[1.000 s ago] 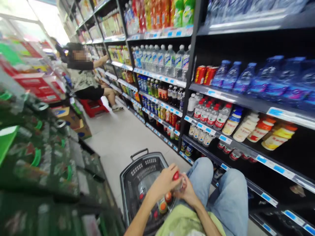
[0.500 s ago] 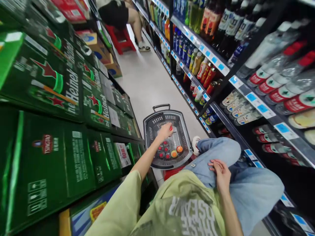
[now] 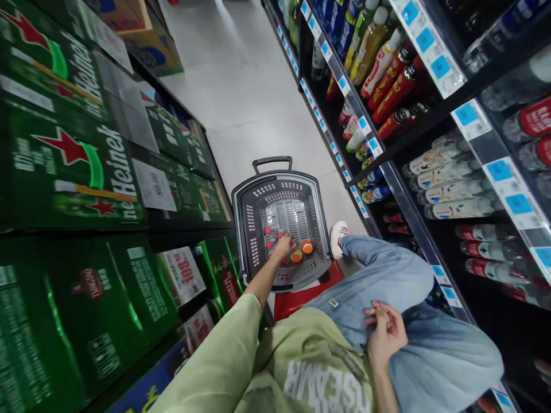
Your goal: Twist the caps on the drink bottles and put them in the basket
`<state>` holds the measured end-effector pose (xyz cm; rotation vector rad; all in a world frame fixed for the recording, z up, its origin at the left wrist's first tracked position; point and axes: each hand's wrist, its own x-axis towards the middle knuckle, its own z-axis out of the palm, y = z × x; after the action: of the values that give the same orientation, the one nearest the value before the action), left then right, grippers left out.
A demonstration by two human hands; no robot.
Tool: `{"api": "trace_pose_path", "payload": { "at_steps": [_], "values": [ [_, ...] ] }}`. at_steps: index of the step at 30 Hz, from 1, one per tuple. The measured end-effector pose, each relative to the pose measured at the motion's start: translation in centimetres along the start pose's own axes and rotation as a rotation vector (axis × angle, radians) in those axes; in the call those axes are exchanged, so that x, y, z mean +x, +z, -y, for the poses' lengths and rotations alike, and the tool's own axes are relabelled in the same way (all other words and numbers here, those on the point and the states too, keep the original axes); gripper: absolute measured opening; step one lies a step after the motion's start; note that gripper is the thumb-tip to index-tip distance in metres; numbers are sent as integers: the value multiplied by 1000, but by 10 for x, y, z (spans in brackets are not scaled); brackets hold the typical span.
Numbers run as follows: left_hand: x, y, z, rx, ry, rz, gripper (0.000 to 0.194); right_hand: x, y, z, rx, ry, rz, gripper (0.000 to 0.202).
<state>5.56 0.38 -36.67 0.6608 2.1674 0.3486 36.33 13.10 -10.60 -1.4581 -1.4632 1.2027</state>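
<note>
My left hand (image 3: 283, 246) reaches down into a dark grey shopping basket (image 3: 321, 201), its fingers closed around the top of a bottle that they mostly cover. Around it stand several bottles with red caps (image 3: 268, 230), seen from above. Close to its right side are two bottles with orange caps, one farther right (image 3: 307, 246) and one nearer my hand (image 3: 297, 256). My right hand (image 3: 386, 332) rests on my jeans, palm partly up, with fingers loosely bent and nothing in them.
Stacked green beer cartons (image 3: 77, 155) line the left side. Shelves of drink bottles (image 3: 456, 183) with price tags run along the right. A red surface (image 3: 293, 301) lies under the basket's near end. The pale aisle floor (image 3: 241, 103) stretches ahead, with cardboard boxes (image 3: 150, 51) at its left.
My left hand has moved from the basket's middle, where it held a red-capped bottle, toward the near end among the other bottles. My view has tilted down; my right hand stays on my leg.
</note>
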Motion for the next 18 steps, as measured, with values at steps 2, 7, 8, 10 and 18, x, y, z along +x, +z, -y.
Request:
{"api": "trace_pose_path", "payload": {
  "at_steps": [2, 7, 8, 10, 18],
  "values": [
    [5, 10, -4, 8, -14, 31, 30, 0, 0, 0, 9, 4, -1, 36],
    [12, 23, -15, 28, -33, 86, 35, -1, 3, 2, 2, 19, -3, 37],
    [14, 22, -17, 27, -26, 87, 35, -1, 4, 3, -4, 19, -8, 37],
    [17, 17, -18, 17, -3, 78, 30, -2, 5, 4, -12, 25, -16, 36],
    [43, -42, 8, -7, 15, -65, 53, -1, 2, 8, -47, 43, 0, 35]
  ]
}}
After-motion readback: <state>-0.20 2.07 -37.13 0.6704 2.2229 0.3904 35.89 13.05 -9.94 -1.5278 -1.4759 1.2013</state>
